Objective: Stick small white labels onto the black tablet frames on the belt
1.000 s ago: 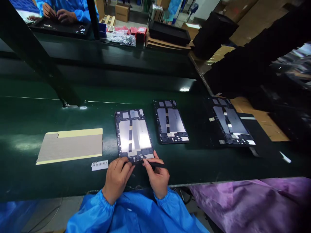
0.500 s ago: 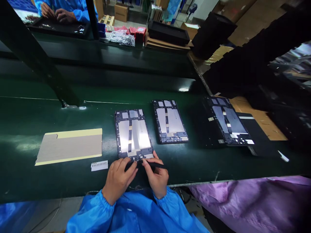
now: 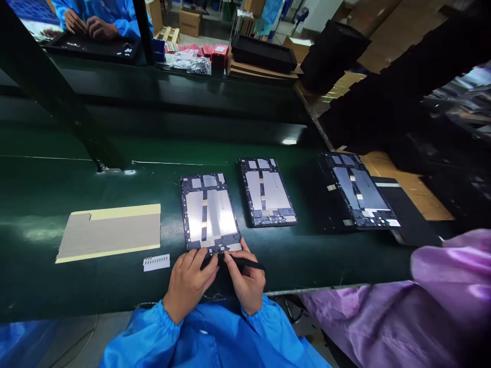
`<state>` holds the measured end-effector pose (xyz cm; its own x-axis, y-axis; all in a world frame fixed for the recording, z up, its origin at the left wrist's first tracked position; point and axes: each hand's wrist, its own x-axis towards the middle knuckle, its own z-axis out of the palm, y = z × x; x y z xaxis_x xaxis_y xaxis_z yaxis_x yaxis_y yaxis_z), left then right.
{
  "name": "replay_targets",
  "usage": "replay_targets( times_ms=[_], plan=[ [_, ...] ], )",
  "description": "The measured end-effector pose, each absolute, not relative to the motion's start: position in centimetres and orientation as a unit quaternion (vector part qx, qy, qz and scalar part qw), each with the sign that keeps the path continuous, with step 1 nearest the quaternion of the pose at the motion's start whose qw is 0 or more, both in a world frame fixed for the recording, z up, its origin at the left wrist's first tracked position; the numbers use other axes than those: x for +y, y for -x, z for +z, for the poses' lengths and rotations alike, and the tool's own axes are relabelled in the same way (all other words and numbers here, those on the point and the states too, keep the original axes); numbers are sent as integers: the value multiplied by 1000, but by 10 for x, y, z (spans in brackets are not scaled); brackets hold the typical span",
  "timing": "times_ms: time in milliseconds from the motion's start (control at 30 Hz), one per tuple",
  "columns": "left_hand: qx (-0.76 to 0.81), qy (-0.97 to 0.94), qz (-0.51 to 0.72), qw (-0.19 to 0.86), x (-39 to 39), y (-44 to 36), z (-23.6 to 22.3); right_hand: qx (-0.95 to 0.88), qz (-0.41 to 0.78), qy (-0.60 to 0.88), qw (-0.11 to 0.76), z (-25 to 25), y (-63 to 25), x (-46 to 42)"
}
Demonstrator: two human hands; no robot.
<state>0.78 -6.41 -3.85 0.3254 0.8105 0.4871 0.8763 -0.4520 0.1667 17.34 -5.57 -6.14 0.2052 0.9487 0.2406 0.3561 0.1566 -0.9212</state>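
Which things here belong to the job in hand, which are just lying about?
In the job:
leftmost device, left hand and right hand at its lower edge
black tool, in the right hand
likely also: middle device, right device, white card, striped sheet

Apparently just lying about:
crumpled shiny packaging
black tray
cardboard box

An electronics assembly workshop, by the look of it: opened tablet-like devices [image 3: 268, 189] lie along a long green workbench [image 3: 307, 266], their inner parts bare. Across from me a worker in blue workwear [image 3: 128, 25] sits over a black tray [image 3: 92, 48] dotted with small pieces, and purple workwear [image 3: 364, 317] shows close by. Behind stand cardboard boxes [image 3: 190, 23] and a wooden pallet [image 3: 169, 35] on the floor.
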Motion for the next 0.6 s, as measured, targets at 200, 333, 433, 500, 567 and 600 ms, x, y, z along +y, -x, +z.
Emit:
replay_targets(
  times_ms=[200,333,433,500,567,600],
  plan=[
    [-525,808,-261,59,-65,-8,-40,-558,287,549,552,-60,-175,-53],
    [-523,809,-264,57,-65,-10,-44,-583,282,532,546,-57,-170,-53],
    [-523,806,-274,42,-68,-9,-41,-584,274,530,551,-51,-171,-52],
    [-529,797,-292,0,-71,-4,-33,-563,262,528,579,-42,-179,-49],
    [-568,758,-314,-72,-73,6,-22,-557,256,532,585,-33,-194,-42],
    [-603,719,-323,-123,-73,12,-17,-570,259,542,560,-29,-202,-38]
  ],
)
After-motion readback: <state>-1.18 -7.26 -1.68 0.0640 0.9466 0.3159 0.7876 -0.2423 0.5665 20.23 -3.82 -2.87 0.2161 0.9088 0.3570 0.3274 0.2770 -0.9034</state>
